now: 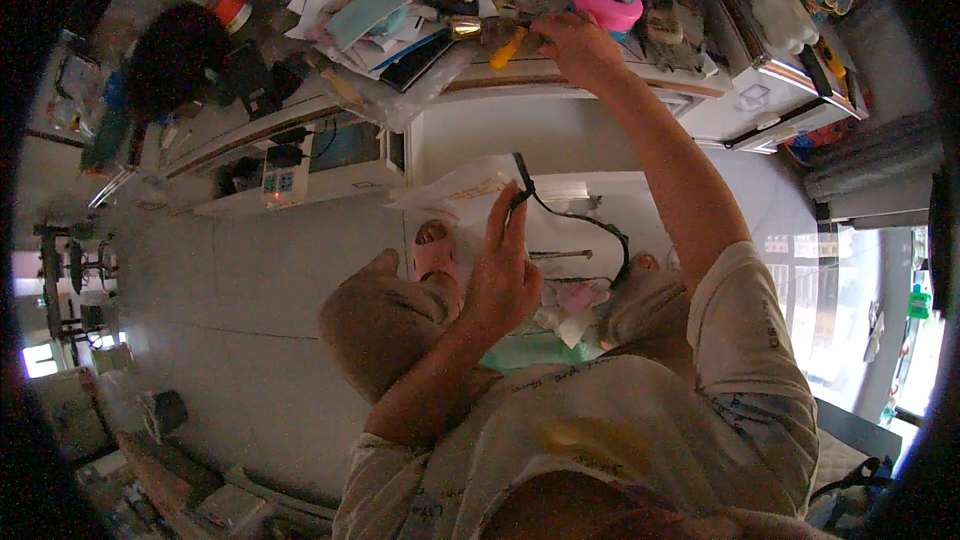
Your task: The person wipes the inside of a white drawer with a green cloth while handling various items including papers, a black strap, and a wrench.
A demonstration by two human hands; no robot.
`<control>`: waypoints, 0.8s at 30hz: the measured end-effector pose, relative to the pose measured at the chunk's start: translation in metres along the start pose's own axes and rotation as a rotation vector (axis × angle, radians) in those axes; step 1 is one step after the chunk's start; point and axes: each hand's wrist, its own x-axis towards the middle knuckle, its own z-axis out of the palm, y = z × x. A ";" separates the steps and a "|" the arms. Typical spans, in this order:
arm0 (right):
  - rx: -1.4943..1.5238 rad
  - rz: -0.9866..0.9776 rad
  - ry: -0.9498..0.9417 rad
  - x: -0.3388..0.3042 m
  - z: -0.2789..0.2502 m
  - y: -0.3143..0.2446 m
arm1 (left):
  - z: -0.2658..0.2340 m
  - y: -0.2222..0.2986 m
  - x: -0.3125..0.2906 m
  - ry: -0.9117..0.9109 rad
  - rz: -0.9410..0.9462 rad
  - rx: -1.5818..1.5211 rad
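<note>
My right hand reaches to the cluttered tabletop, its fingers closed at the upper end of a tool with a yellow-orange handle. The tool's other end is hidden, so I cannot tell its kind. A pink round container sits just beyond that hand. Over my lap, my left hand pinches a thin black cord between its fingers. From there the cord loops right and down toward my knee. A clear plastic bag with print hangs beside the left fingertips; whether they hold it too, I cannot tell.
Papers, a light green packet and a gold-coloured cylinder crowd the table. Below its edge is a shelf with a power strip. Crumpled tissue lies between my legs. A drawer unit stands at the right.
</note>
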 end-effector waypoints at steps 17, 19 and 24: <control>0.031 -0.092 0.254 0.035 0.026 0.008 | 0.002 -0.004 0.001 0.064 0.086 0.015; 0.094 -0.026 0.217 0.035 0.026 0.008 | -0.006 0.005 0.003 -0.023 -0.006 -0.003; 0.205 0.165 0.187 0.031 0.001 -0.011 | -0.006 0.006 0.003 0.028 0.022 0.060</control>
